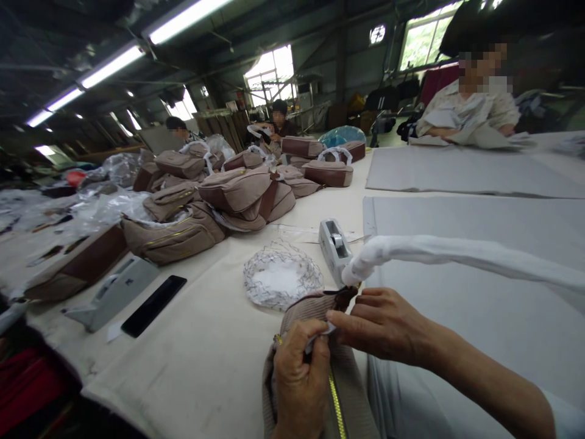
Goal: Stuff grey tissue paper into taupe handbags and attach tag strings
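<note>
A beige bag [315, 372] with a gold zipper lies at the near edge of the table. My left hand [299, 381] rests on it, fingers closed round a small white piece by the zipper. My right hand [381, 323] comes in from the right, its fingers pinched on the same white piece. A handle wrapped in white tissue paper [457, 253] stretches from the bag's brown tab away to the right, just above my right hand.
A tape dispenser [336, 247] and a round white netted wad [281, 277] lie just beyond the bag. A black phone [153, 305] and another dispenser [114, 292] are at the left. Piled bags [228, 195], grey sheets [475, 171] and several seated people lie beyond.
</note>
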A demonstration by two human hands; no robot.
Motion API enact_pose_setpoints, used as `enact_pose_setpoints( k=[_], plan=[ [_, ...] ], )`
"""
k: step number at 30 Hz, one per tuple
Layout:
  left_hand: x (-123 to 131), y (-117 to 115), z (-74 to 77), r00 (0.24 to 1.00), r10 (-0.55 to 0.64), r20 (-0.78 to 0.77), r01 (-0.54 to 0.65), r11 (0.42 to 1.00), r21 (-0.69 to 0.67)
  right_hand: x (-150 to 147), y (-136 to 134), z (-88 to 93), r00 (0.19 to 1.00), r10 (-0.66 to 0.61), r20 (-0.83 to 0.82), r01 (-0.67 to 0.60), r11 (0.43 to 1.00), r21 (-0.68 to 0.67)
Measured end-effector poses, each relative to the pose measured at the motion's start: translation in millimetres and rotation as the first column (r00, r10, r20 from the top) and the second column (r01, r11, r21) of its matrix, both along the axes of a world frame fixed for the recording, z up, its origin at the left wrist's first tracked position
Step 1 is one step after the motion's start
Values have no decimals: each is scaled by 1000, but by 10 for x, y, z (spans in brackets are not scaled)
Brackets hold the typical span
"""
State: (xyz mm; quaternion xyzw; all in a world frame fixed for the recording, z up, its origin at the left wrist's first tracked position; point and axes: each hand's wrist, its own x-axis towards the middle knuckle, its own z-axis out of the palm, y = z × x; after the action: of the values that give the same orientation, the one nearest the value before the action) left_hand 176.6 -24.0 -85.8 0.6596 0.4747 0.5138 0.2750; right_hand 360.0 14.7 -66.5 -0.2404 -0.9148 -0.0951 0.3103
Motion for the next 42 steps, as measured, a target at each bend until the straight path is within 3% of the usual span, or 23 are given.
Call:
enact_pose_setpoints(
  k=[4,7,11,16,21,23,25,28,30,38,42],
  plan=[
    [-3,-17,-15,1000,-16,11,16,1000,-6,-22,-2,14,998,27,53,-28,999,18],
    [-18,-35,-24,998,-34,55,37,998,-52,-25,-1,22,997,51,55,-57,993,103],
    [-44,-42,-36,971,-52,233,116,955,-274,-30,-5,-26,997,69,20,-72,973,218],
    [-24,-34,-30,825,90,559,266,809,-524,-69,32,-108,996,83,-24,-73,962,264],
    [-39,-41,88,699,129,703,392,754,-527,-118,35,-129,994,68,-85,-47,972,228],
    [-78,-24,148,649,146,746,465,701,-541,-129,25,-130,992,81,-100,-57,973,225],
    [-121,7,189,672,165,722,493,627,-603,-133,18,-127,991,91,-94,-67,972,227],
    [-161,54,213,786,83,613,477,549,-686,-130,8,-110,993,97,-68,-79,969,233],
    [-163,69,216,806,37,590,482,537,-693,-123,-3,-96,994,102,-39,-90,968,233],
    [-97,100,204,802,47,595,491,516,-702,-42,-12,-101,990,125,64,-134,974,180],
    [-71,116,213,800,13,600,516,496,-698,22,-29,-190,990,125,67,-132,984,122]
  ],
)
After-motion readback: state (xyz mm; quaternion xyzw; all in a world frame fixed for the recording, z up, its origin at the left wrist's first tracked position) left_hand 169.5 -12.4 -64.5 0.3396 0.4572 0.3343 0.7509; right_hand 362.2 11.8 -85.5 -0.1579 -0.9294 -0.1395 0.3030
